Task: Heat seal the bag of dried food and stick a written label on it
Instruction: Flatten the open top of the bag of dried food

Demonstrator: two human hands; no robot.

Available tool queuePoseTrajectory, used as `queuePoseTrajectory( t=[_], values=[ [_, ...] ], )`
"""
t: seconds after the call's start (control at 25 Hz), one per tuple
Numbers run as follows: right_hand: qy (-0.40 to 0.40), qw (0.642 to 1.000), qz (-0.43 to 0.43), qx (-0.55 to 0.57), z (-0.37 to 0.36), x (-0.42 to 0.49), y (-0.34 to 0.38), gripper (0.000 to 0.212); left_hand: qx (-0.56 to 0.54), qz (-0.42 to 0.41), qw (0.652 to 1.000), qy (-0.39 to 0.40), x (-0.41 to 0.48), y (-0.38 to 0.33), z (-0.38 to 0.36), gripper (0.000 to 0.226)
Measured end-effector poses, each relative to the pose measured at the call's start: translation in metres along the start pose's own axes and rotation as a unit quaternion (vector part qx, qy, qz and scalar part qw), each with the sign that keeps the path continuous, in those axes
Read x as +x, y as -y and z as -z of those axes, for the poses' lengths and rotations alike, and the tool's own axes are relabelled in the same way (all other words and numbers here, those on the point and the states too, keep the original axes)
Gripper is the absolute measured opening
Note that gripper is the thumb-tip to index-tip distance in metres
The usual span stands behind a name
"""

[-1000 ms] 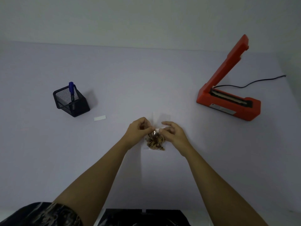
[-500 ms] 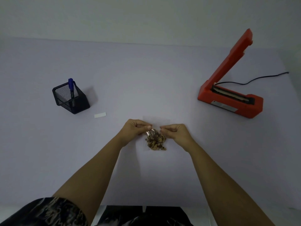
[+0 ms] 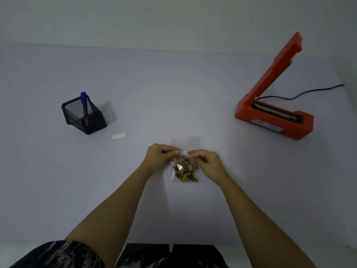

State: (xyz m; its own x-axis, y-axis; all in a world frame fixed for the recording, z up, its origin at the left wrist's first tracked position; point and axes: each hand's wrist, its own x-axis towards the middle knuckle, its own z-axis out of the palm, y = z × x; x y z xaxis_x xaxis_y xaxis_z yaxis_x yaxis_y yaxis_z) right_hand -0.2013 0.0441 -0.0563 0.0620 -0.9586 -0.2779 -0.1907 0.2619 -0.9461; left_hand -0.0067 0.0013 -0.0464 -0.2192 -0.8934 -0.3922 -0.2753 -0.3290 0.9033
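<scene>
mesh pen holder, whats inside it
One blue pen stands in the black mesh pen holder, cap end up, leaning on the far side. Its lower end shows only faintly through the mesh, and the holder's bottom is too dark to tell if anything else lies there.

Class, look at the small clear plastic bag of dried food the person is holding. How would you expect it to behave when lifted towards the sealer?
The small clear plastic bag of dried food is probably floppy: its film looks thin and crinkled. It is likely light, since both hands, left and right, pinch it with fingertips only. The brown pieces sit low, so the empty top may droop.
</scene>
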Motion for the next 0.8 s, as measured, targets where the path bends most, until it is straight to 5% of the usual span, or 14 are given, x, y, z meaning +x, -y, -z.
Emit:
queuePoseTrajectory(
  t=[0.4,0.8],
  values=[
    [0.012,0.999,-0.038,0.006,-0.001,-0.001,-0.002,0.030,-0.094,-0.001,0.995,-0.020,-0.010,0.004,-0.004,0.025],
    [0.025,0.998,-0.057,0.028,-0.004,-0.003,-0.002,0.026,0.026,-0.021,0.999,0.017,-0.005,0.006,-0.005,0.020]
  ],
)
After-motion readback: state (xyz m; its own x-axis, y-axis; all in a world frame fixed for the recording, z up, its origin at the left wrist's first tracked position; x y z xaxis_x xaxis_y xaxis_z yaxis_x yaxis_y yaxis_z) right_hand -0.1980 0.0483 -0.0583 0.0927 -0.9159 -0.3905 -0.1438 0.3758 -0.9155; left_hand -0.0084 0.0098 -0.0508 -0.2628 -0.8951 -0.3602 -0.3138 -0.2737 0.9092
